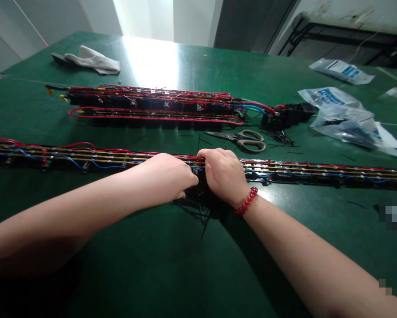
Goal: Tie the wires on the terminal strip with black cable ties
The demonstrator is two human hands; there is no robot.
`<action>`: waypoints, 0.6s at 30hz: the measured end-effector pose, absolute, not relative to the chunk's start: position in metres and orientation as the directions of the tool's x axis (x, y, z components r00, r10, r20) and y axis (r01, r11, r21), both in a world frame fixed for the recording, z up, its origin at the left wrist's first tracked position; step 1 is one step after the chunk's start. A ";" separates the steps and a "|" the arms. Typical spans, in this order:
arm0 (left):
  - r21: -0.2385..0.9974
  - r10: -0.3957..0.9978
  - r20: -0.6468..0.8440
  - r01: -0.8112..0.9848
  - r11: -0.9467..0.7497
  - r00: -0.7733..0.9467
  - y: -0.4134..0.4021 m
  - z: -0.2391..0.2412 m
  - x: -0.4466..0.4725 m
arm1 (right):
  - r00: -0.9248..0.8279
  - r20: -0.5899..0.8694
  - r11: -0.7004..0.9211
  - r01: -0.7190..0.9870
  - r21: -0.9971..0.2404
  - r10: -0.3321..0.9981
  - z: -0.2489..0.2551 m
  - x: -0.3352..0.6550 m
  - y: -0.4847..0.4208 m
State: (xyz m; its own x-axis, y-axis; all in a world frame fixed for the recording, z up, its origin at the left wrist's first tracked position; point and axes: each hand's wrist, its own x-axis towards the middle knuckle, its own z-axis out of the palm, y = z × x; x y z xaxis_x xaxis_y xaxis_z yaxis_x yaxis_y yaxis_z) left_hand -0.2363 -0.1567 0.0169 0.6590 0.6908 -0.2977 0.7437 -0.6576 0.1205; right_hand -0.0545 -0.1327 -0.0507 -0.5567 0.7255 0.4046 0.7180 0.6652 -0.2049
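Note:
A long black strip [294, 172] with brass rails and red and blue wires runs across the green table. At its middle, my left hand [172, 174] is closed, knuckles up, its fingertips hidden behind the hand. Close beside it, my right hand [223, 174] curls over the strip's wires with its fingers closed. A red bead bracelet [247, 201] circles the right wrist. What either hand pinches cannot be made out. Below the hands lie several thin black cable ties [201, 214], partly in shadow.
Behind the strip lies a bundle of wired black strips [152, 104] with a black connector [288, 115]. Scissors [248, 140] rest in front of it, near more cable ties [281, 139]. Plastic bags [346, 117] are at right. A whitish cloth [92, 61] lies far left.

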 end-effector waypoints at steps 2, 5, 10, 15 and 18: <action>0.178 0.684 -0.274 0.734 -0.655 0.676 -0.155 0.012 -0.236 | -0.559 0.409 0.668 0.718 -0.197 0.722 -0.051 -0.054 -0.133; 0.198 0.674 -0.264 0.723 -0.662 0.690 -0.152 0.012 -0.238 | -0.564 0.416 0.675 0.714 -0.188 0.713 -0.052 -0.055 -0.132; 0.096 0.681 -0.297 0.731 -0.676 0.669 -0.149 0.018 -0.239 | -0.561 0.436 0.682 0.706 -0.192 0.704 -0.053 -0.054 -0.131; 0.110 0.706 -0.298 0.758 -0.643 0.642 -0.145 0.022 -0.241 | -0.490 0.503 0.684 0.647 -0.336 0.711 -0.051 -0.053 -0.134; 0.109 0.700 -0.302 0.753 -0.649 0.647 -0.144 0.023 -0.243 | -0.468 0.552 0.704 0.612 -0.361 0.690 -0.049 -0.052 -0.136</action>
State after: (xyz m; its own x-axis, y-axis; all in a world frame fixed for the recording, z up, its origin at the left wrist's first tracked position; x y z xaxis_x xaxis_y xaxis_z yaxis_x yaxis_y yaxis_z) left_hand -0.2433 -0.1435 0.0231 0.6474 0.6999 -0.3018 0.7527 -0.6493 0.1088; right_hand -0.0522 -0.1358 -0.0493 -0.4681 0.6899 0.5522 0.6121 0.7038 -0.3605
